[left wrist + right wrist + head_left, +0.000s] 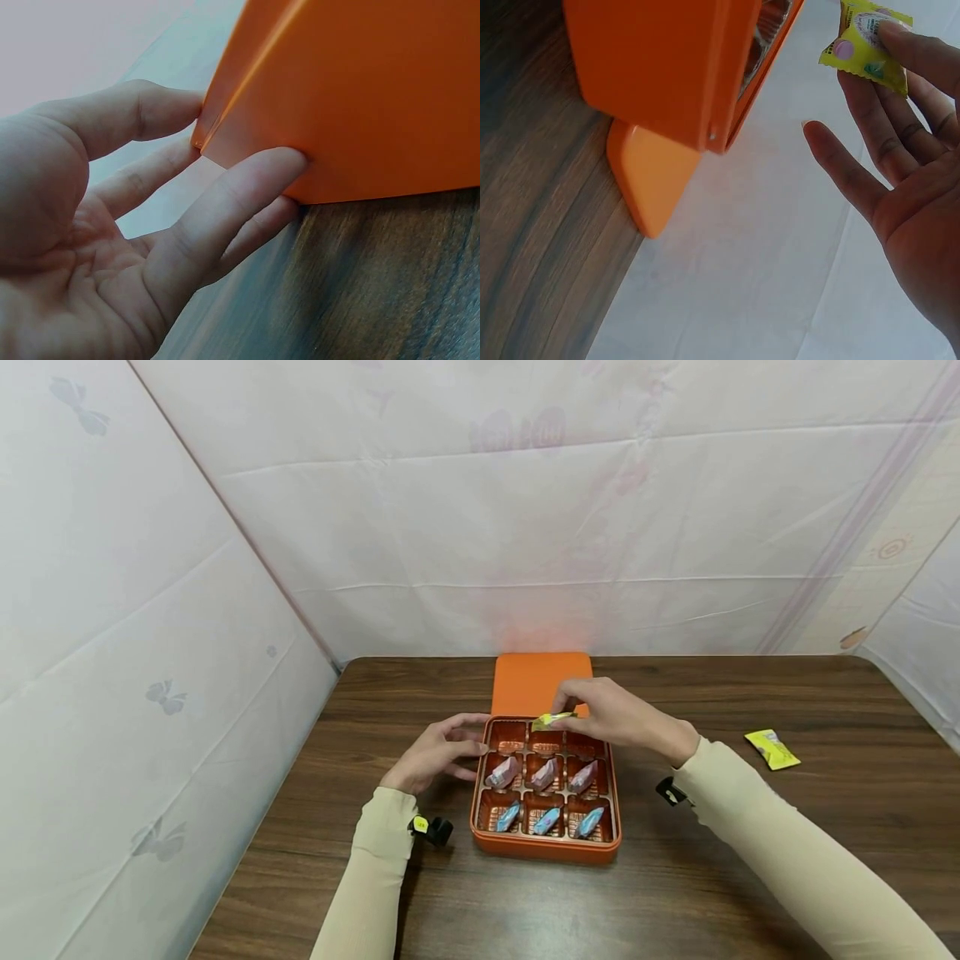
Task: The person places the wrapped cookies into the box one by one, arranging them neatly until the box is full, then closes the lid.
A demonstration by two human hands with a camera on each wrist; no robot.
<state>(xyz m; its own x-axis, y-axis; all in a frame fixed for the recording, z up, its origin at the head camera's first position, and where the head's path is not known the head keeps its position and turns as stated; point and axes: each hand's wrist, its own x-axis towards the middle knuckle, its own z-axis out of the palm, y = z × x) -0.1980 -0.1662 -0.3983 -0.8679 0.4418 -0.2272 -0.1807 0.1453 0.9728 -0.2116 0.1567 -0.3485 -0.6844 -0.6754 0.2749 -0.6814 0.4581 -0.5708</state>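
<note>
An orange box (543, 850) with a divided brown tray stands in front of me. Pink wrapped candies (543, 774) lie in its middle row, and blue wrapped candies (547, 821) fill the front row. My right hand (618, 717) pinches a yellow wrapped candy (862, 46) between thumb and fingers, over the back row's middle compartment. Part of the back right compartment is hidden by that hand. At the box's left side, my left hand (438, 750) rests its fairly straight fingers (251, 180) against the wall near a corner.
Behind the box lies a flat orange lid (532, 683), partly covered by the box and right hand. Another yellow wrapped candy (772, 749) is on the wooden table (697, 860) to the right. Pale patterned sheets (450, 527) hang behind and beside the table.
</note>
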